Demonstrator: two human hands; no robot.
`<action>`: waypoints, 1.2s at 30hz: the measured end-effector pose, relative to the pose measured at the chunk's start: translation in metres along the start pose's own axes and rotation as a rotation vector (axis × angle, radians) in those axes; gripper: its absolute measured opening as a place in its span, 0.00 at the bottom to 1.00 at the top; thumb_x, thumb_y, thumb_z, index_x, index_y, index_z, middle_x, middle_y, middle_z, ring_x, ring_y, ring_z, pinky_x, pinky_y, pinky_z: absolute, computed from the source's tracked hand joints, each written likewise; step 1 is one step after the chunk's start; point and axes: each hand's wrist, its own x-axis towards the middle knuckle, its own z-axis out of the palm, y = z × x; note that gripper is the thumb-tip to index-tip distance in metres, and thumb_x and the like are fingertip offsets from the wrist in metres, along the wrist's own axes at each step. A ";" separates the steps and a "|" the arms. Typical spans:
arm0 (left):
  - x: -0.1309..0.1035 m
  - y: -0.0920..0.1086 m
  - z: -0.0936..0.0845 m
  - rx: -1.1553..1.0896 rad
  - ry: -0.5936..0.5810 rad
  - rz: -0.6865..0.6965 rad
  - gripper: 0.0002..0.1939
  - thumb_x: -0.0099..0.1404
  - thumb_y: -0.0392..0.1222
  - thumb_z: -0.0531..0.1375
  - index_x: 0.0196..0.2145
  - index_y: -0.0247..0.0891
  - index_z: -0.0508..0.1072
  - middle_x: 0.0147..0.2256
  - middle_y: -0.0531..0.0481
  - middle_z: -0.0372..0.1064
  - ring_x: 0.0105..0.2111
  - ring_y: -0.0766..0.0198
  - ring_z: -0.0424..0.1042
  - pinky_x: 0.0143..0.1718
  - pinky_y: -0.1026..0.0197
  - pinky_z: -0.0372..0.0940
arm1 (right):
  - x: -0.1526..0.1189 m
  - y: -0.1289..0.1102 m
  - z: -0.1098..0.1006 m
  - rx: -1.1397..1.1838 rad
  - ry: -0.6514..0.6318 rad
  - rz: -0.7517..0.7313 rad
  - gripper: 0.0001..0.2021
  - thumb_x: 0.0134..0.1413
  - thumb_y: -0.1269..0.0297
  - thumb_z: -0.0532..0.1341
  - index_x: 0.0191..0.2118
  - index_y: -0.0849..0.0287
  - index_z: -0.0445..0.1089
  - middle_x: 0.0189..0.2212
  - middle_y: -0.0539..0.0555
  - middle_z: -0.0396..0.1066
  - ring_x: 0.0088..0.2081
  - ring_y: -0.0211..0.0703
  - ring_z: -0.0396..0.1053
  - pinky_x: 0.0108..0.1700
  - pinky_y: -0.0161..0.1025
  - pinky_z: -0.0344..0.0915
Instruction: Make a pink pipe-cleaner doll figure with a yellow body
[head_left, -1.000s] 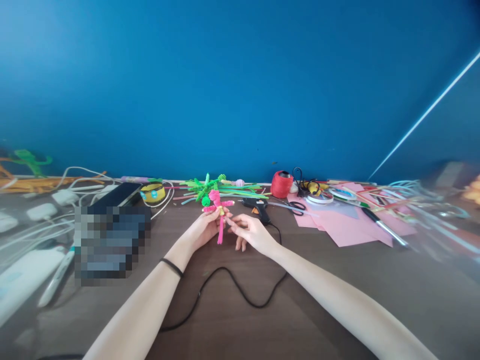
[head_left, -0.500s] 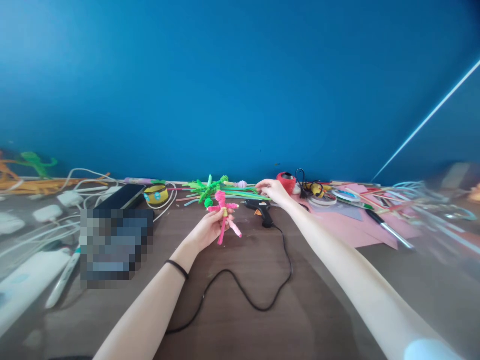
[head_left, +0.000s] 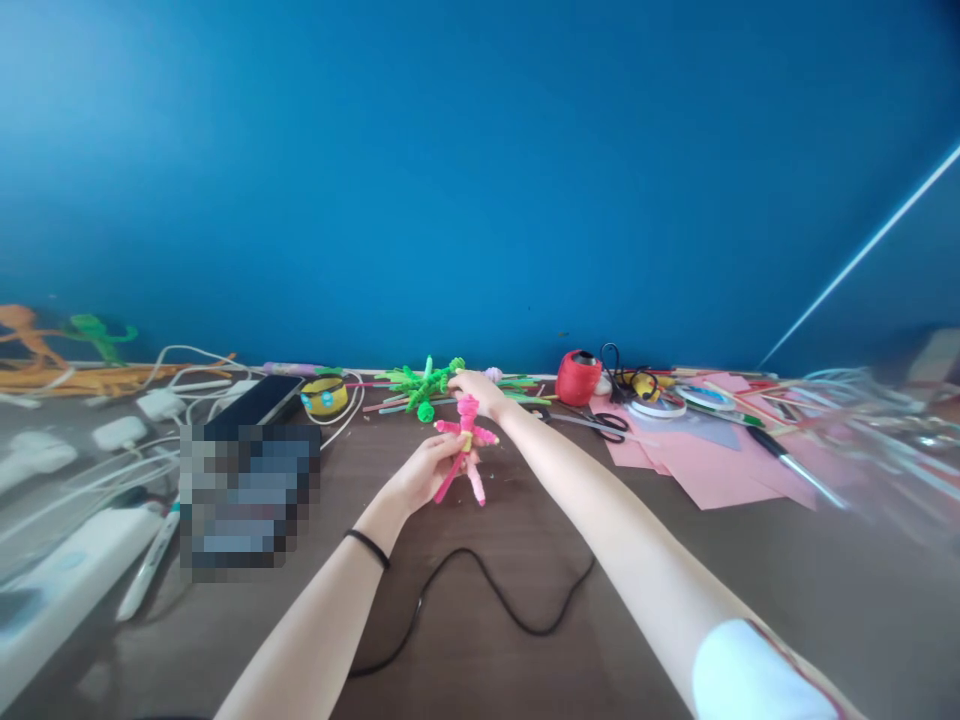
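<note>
A pink pipe-cleaner figure [head_left: 466,440] with a round head and a yellow band at its middle is held upright over the table in my left hand [head_left: 429,470], fingers closed on it. Just behind it, my right hand [head_left: 477,390] reaches to the green fuzzy pipe-cleaner pieces [head_left: 426,384]. Its fingers are bent at their right edge; whether they grip anything is too small to tell. A pale purple coil [head_left: 493,375] shows behind the right hand. The glue gun is hidden behind my right arm; its black cord [head_left: 480,570] curves across the table.
Phones [head_left: 259,405], white cables and a power strip [head_left: 82,570] lie at the left, near a yellow tape roll [head_left: 325,398]. A red string roll [head_left: 578,378], black scissors [head_left: 611,428], pink paper [head_left: 712,465] and a black-handled tool [head_left: 795,465] are at the right.
My right hand has moved left, from the right end of the pipe cleaners to the green pieces. Its arm now covers the glue gun, and the scissors have come into view. The pink figure stays in my left hand.
</note>
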 end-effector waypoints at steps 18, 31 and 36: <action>-0.002 0.004 0.003 0.037 0.007 -0.004 0.09 0.53 0.40 0.62 0.26 0.28 0.74 0.22 0.46 0.68 0.22 0.69 0.65 0.28 0.66 0.58 | 0.026 0.018 0.015 -0.031 0.080 0.044 0.14 0.44 0.80 0.54 0.38 0.60 0.68 0.40 0.57 0.71 0.44 0.45 0.67 0.42 0.33 0.62; 0.000 0.002 -0.001 0.001 0.015 -0.022 0.09 0.53 0.39 0.62 0.28 0.28 0.74 0.23 0.46 0.69 0.23 0.68 0.66 0.29 0.65 0.59 | 0.029 0.018 0.020 -0.023 0.036 0.080 0.11 0.50 0.75 0.53 0.40 0.61 0.65 0.39 0.58 0.71 0.40 0.43 0.69 0.39 0.32 0.62; 0.001 0.001 -0.002 0.001 0.015 -0.025 0.10 0.52 0.40 0.62 0.29 0.27 0.75 0.23 0.45 0.69 0.24 0.68 0.67 0.30 0.66 0.60 | 0.028 0.017 0.016 -0.036 0.002 0.066 0.12 0.48 0.76 0.53 0.39 0.59 0.66 0.38 0.55 0.72 0.39 0.43 0.70 0.38 0.32 0.62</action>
